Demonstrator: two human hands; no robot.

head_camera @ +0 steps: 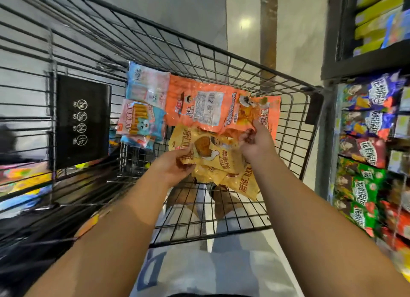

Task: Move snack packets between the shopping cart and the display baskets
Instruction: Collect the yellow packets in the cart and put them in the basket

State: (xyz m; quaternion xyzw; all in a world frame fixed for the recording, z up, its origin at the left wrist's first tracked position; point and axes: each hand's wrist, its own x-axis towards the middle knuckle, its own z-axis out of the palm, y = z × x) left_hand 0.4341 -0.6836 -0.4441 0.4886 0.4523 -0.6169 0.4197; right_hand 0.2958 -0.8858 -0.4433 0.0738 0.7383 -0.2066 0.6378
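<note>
Head view, left to right: black placard with white round symbols (83,121) on black wire shopping cart (221,55); pale blue and pink snack packets (144,103) lying against its far-left corner; left hand (175,166) gripping yellow chicken-print packets (213,159); orange packets (206,106) behind; right hand (255,139) pinching an orange packet's edge; purple, maroon and green snack bags in display baskets (368,141) beyond cart's right wall.

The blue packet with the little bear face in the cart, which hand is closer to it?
Left. The left hand grips the yellow packets just right of and below the blue bear packet. The right hand is farther right, pinching the orange packet.
</note>
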